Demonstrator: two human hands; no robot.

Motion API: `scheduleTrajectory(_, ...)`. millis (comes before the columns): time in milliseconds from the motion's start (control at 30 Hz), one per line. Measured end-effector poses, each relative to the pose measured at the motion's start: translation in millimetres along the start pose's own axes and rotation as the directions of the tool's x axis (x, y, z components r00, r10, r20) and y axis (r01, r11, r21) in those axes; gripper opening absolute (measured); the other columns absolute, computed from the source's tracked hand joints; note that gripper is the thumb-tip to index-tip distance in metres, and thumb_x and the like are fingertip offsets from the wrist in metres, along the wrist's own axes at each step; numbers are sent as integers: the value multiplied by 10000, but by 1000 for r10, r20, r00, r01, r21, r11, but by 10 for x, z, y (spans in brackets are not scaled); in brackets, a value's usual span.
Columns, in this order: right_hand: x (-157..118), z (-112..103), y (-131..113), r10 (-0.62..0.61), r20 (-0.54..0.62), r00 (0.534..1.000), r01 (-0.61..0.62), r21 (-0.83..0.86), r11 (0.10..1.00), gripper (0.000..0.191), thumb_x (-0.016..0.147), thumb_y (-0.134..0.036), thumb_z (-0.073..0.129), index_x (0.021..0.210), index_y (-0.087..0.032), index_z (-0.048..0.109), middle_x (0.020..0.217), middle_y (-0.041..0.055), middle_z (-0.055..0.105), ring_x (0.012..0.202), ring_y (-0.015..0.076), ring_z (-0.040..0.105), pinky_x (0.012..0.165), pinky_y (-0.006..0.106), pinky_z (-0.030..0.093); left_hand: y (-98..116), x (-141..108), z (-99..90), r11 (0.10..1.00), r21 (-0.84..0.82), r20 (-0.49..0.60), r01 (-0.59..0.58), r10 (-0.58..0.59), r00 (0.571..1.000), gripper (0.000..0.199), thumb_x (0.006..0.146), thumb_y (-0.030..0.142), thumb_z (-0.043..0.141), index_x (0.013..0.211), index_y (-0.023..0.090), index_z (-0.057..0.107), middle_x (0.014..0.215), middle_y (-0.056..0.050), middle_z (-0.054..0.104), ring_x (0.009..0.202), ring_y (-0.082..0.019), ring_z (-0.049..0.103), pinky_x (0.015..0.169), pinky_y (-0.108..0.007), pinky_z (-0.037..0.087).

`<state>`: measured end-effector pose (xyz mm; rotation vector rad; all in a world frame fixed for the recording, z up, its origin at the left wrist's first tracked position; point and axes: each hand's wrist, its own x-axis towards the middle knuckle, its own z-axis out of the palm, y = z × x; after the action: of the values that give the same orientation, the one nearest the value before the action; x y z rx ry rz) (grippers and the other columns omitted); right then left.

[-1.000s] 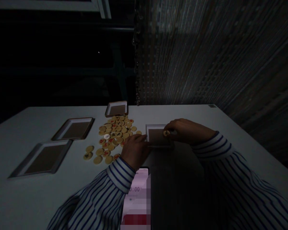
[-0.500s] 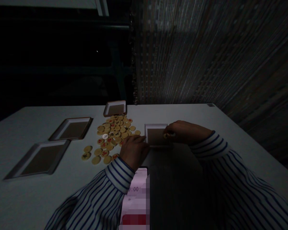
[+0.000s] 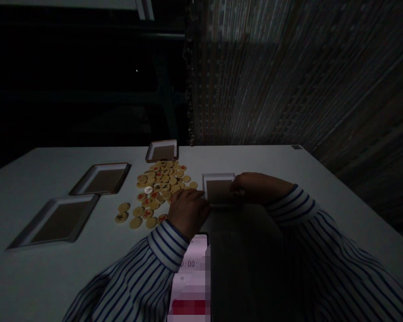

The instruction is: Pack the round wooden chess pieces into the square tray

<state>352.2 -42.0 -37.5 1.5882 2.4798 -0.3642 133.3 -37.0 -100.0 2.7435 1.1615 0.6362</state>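
Note:
Dim light covers a white table with a loose heap of round wooden Chinese chess pieces [image 3: 164, 179], marked in red or black. Right of the heap lies a shallow white-walled box [image 3: 218, 175] with a brown floor. My left hand [image 3: 188, 210] is closed at the box's near left corner, fingers over its edge. My right hand [image 3: 251, 188] reaches over the right side of the box, fingertips bent down and pressed together. Whatever is between those fingertips is hidden in shadow.
Three more shallow trays lie on the table: one behind the heap [image 3: 161, 157], one at left [image 3: 100, 194], and one nearer left [image 3: 53, 243]. A lit phone [image 3: 191, 250] lies under my left forearm. A bead-like curtain [image 3: 255, 89] hangs behind.
A chess piece that showed in my right fingertips is no longer visible, and those fingers have curled down at the box's right side. My left hand has stayed at the corner.

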Motion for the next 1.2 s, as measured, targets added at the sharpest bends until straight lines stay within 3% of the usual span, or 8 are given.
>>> scheduleTrajectory(233, 14, 32, 13, -69, -53, 996, 68, -12, 998, 165, 694, -202, 564, 802, -191, 688, 813, 57, 657, 767, 163, 578, 676, 260, 422, 5, 8, -8, 1000, -8, 10, 11, -11, 1000, 158, 759, 319, 556, 867, 271, 660, 1032, -17, 642, 1001, -234, 521, 864, -433, 334)
scheduleTrajectory(667, 60, 57, 5, -78, 39, 996, 79, -20, 997, 190, 705, -220, 548, 809, -172, 700, 818, 75, 664, 716, 145, 582, 647, 255, 423, 18, 13, -26, 1000, 18, 24, 16, -17, 1000, 140, 768, 316, 541, 835, 261, 652, 1032, -9, 640, 992, -234, 527, 860, -435, 324)
scheduleTrajectory(900, 62, 52, -3, -27, 73, 997, 30, -36, 999, 203, 714, -235, 540, 828, -166, 693, 836, 80, 653, 714, 148, 573, 641, 255, 415, 21, 9, -18, 999, 33, 21, 29, -30, 999, 147, 771, 332, 542, 834, 263, 655, 1038, -3, 640, 1010, -225, 522, 877, -435, 327)
scheduleTrajectory(1200, 22, 23, 1, -40, 31, 999, 41, -38, 998, 228, 698, -264, 583, 897, -198, 671, 927, 75, 632, 837, 179, 559, 690, 262, 412, 16, 11, -15, 999, 33, 35, 37, -38, 999, 155, 776, 342, 541, 844, 262, 655, 1047, 6, 638, 1002, -212, 527, 881, -420, 329)
